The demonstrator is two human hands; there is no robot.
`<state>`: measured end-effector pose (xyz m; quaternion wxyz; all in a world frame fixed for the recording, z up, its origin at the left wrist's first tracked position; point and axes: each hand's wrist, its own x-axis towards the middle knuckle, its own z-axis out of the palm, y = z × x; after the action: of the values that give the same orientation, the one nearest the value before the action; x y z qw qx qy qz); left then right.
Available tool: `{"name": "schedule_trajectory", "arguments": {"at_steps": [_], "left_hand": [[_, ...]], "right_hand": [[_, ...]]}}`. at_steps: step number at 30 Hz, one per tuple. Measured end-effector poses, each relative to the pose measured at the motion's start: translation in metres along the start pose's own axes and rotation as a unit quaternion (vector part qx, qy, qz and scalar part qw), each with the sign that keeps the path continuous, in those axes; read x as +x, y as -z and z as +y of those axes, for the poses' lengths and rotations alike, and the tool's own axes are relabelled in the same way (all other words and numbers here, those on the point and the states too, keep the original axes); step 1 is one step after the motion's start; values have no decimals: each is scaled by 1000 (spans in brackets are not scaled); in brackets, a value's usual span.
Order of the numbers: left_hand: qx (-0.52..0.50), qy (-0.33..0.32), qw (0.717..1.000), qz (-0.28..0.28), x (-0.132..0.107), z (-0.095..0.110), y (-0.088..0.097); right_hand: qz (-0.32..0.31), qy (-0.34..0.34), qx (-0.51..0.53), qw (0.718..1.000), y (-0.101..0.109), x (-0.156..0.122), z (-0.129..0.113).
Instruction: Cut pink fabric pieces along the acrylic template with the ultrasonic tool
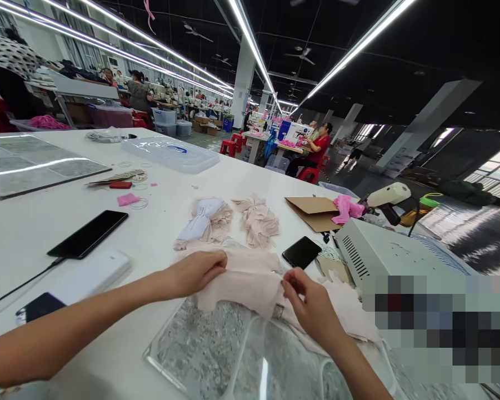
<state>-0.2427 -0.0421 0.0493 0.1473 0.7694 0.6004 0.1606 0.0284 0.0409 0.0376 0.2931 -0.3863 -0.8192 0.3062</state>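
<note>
A pale pink piece of fabric (241, 283) is stretched between my two hands above a clear-covered grey marbled mat (216, 344). My left hand (202, 272) pinches its left side, thumb against the curled fingers. At its right edge my right hand (306, 294) pinches the cloth between thumb and fingertips. More pale pink fabric (350, 311) lies under and to the right of my right hand. Beyond my hands sit two bunched bundles: a fabric bundle (260, 222) and another wrapped with a white printed strip (204, 216).
Phones lie on the white table, one black phone (89, 233) at left and a smaller phone (302, 253) near the bundles. A grey-green machine box (391, 250) stands at right, beside folded cardboard (312, 211). A clear plastic lid (170, 153) lies farther back. Co-workers sit at sewing machines beyond.
</note>
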Motion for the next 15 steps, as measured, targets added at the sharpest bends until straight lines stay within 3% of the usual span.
{"name": "schedule_trajectory", "arguments": {"at_steps": [3, 6, 9, 12, 15], "left_hand": [[45, -19, 999, 8, 32, -19, 5], [82, -55, 995, 27, 53, -17, 3], [84, -136, 987, 17, 68, 13, -14], [73, -231, 970, -26, 91, 57, -44], [71, -275, 957, -65, 126, 92, -78]], "right_hand": [[41, -8, 0, 999, 6, 43, 7], [105, -32, 7, 994, 21, 53, 32], [144, -79, 17, 986, 45, 26, 60], [163, -133, 18, 977, 66, -19, 83], [162, -169, 20, 972, 79, -57, 97]]}}
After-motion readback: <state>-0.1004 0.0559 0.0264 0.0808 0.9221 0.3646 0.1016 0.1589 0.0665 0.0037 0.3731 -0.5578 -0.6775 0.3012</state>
